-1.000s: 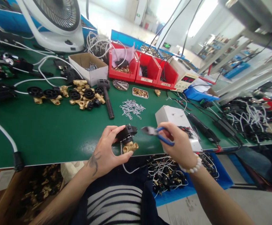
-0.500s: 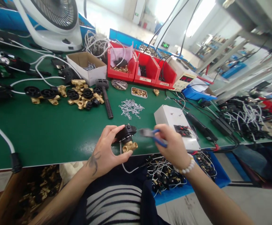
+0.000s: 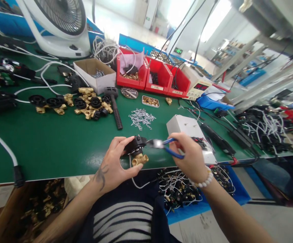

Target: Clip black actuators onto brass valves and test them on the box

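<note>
Pinching the brass valve [image 3: 140,159] and attached black housing [image 3: 136,144] in the left hand [image 3: 113,162], near the front edge of the green workbench [image 3: 85,148], presumably for steadiness. Grasping blue-handled pliers [image 3: 161,144] by spread handles in the curled right hand [image 3: 189,157], pointed toward the housing; cannot tell whether touching.

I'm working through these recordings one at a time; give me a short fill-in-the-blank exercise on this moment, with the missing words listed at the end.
1. The left hand holds an assembly with a brass lower part and a ____ upper part.
2. The right hand grips pliers with ____ handles.
3. The hammer lies to the ____ of the metal clips.
4. The three bins in a row are ____.

Missing words: black; blue; left; red.
</note>
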Available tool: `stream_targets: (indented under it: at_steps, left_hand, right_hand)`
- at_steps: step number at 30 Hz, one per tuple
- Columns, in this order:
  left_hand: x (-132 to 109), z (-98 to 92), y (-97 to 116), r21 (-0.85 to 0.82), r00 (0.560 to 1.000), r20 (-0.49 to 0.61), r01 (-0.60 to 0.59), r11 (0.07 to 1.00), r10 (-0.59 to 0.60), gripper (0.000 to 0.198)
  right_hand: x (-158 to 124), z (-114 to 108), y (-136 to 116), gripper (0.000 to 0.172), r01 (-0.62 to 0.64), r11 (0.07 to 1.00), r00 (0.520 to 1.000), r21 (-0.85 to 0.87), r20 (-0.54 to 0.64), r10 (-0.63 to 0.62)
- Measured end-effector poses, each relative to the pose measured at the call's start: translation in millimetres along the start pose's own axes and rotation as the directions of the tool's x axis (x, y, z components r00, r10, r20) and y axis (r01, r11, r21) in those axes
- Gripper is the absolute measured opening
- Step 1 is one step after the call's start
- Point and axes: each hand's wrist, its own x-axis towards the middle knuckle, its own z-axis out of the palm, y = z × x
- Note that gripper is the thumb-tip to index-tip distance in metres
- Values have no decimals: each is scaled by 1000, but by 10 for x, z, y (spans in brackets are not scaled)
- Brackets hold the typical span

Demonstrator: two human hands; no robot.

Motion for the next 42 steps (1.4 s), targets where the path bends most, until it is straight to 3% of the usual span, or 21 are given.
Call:
stream_targets:
  at_steps: [2,3,5,7,8,10,12,13,15,17,18,22,23,27,28,30,33,34,38,39,42]
  left_hand:
    - [-1,1,-2,-1,1000,2,1,1000,-1,66]
    - [-1,0,-1,-1,1000,2,1,1000,-1,65]
    - [-1,-2,0,-3,1000,1,1,1000,-1,65]
    - [-1,-3,2,-7,1000,-1,4,1000,-4,64]
    - [-1,-3,2,-10,1000,-6,3,1000,-3,64]
    - [-2,-1,2,-13,1000,-11,4,1000,-4,64]
    - [-2,0,4,-11,1000,-7,6,1000,-6,65]
    - [-2,0,6,-10,1000,-4,9,1000,-9,65]
    - [0,-1,8,-12,1000,2,16,1000,-16,65]
    - [2,-1,8,-24,1000,-5,14,1000,-14,64]
    - [3,1,7,-29,1000,-10,12,1000,-12,64]
    - [9,2,6,-24,1000,-5,8,1000,-8,63]
    - [10,-1,7,-21,1000,0,8,1000,-8,63]
    - [16,-15,16,-24,1000,3,12,1000,-12,64]
    - [17,-17,18,-25,1000,4,17,1000,-16,64]
    - [19,-15,19,-27,1000,7,22,999,-22,64]
    - [21,-9,19,-23,1000,7,27,999,-26,64]
    - [21,-7,20,-18,1000,9,29,999,-29,65]
    - [15,-5,27,-8,999,16,34,999,-34,66]
    - [14,-6,29,-12,999,15,33,999,-33,66]
    - [16,-9,33,-20,1000,18,25,999,-25,65]
  right_hand:
    - [0,-1,7,10,-36,997,951,68,-305,55]
    - [-3,9,14,11,-9,998,942,68,-335,32]
    - [-7,43,31,17,99,995,986,-2,-136,-98]
    - [-3,65,46,21,185,981,974,-62,143,-175]
    - [1,66,51,21,175,982,972,-74,171,-161]
    - [4,58,55,16,84,996,996,-40,-25,-85]
    - [-6,61,56,14,15,999,959,37,-282,-4]
    - [-13,71,57,13,22,999,950,45,-312,-7]
    - [-21,101,63,14,89,996,988,-21,-128,-91]
    - [-13,120,73,18,182,979,974,-96,152,-167]
    - [-5,119,78,19,193,975,966,-108,196,-169]
    - [14,82,83,16,51,999,980,1,-193,-50]
    - [12,78,80,16,54,998,975,14,-216,-50]
    - [19,57,63,19,216,970,967,-114,163,-196]
    - [27,40,58,19,214,968,964,-127,188,-189]
    - [40,5,43,16,129,986,992,-105,23,-127]
    - [20,7,14,16,88,995,960,-49,-264,-98]
    - [3,25,5,16,113,991,965,-74,-230,-127]
    - [-36,58,-17,20,150,976,970,-158,213,-114]
    - [-30,40,-17,19,115,984,976,-133,200,-87]
    - [15,-30,-9,16,38,999,995,-2,-92,-38]
